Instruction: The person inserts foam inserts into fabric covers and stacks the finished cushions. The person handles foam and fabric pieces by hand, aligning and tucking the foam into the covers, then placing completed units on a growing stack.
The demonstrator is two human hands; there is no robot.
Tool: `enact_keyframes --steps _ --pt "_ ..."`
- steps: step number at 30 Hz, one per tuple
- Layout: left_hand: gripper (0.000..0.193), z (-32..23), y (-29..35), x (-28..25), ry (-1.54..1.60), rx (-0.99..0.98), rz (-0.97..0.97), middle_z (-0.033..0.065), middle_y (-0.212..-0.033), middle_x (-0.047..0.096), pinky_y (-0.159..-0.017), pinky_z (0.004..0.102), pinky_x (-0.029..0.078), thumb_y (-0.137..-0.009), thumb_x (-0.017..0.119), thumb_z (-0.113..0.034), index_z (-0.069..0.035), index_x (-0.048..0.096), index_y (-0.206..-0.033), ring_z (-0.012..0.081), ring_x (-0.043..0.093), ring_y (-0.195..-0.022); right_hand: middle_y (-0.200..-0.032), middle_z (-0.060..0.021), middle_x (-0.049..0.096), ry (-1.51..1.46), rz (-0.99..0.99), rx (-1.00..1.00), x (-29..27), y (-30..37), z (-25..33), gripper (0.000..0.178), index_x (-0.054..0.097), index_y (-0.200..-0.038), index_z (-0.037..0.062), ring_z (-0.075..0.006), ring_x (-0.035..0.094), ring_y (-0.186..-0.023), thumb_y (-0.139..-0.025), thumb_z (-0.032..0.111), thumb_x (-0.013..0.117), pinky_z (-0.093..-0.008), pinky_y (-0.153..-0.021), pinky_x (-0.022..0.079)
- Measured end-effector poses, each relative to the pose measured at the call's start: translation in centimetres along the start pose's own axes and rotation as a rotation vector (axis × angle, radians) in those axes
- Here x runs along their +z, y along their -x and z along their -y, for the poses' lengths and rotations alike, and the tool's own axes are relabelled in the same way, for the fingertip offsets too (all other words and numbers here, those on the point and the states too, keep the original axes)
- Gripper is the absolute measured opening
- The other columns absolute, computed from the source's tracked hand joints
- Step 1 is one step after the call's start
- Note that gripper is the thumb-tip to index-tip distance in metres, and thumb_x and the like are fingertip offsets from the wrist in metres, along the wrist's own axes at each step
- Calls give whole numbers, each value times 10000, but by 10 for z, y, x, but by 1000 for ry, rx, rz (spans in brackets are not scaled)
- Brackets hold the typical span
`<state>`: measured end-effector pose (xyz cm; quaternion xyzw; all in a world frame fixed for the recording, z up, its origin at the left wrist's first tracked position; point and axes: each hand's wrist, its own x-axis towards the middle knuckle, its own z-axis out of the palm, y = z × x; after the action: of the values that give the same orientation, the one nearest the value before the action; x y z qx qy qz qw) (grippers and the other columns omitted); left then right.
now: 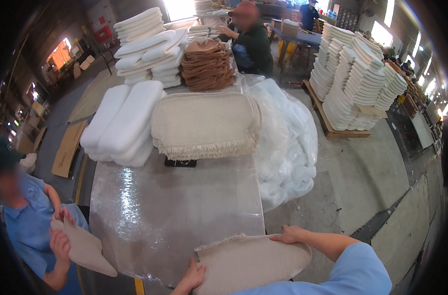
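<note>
A flat beige fabric cover with one rounded end and a frayed edge lies across the near edge of the table, close to my body. My left hand grips its left side, fingers over the cloth and thumb hidden. At the far right edge, by the rounded end, my right hand pinches the fabric. Ahead of both hands sits a stack of similar beige covers, frayed edges toward me. A dark flat object shows partly from under that stack.
White padding is piled left of the covers, with brown folded cloth behind. A clear plastic bag of white filling hangs at the table's right side. A co-worker at left handles another beige cover. Foam stacks stand on a pallet.
</note>
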<state>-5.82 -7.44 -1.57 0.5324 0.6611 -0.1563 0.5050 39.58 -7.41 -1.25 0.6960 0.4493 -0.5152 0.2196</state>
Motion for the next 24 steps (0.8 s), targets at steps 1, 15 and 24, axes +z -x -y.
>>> enact_keyframes --steps 1,15,24 --pt "942 2 -4 0 16 -2 12 393 -1521 490 -1212 459 379 -1062 507 -491 81 61 -1663 497 506 -1423 -1565 -316 494 -22 13 -10 -1 -7 -1 1151 324 -1622 -69 -439 490 -1461 -933 835 506 -487 -1207 393" --pt "880 10 5 3 451 14 -98 293 -1545 524 -1181 417 414 -1070 603 -367 6 104 -1691 366 538 -1416 -1653 -298 385 -360 -227 -97 7 -30 -29 1056 236 -1656 -51 -424 438 -1502 -1003 739 489 -473 -1227 370" --pt "627 26 50 11 462 -12 -40 240 -1421 634 -1098 398 484 -1087 564 -350 104 469 -1509 313 619 -1298 -1429 -178 591 -814 178 35 7 121 -43 729 379 -1554 43 -329 655 -1240 -1067 555 559 -499 -880 622"
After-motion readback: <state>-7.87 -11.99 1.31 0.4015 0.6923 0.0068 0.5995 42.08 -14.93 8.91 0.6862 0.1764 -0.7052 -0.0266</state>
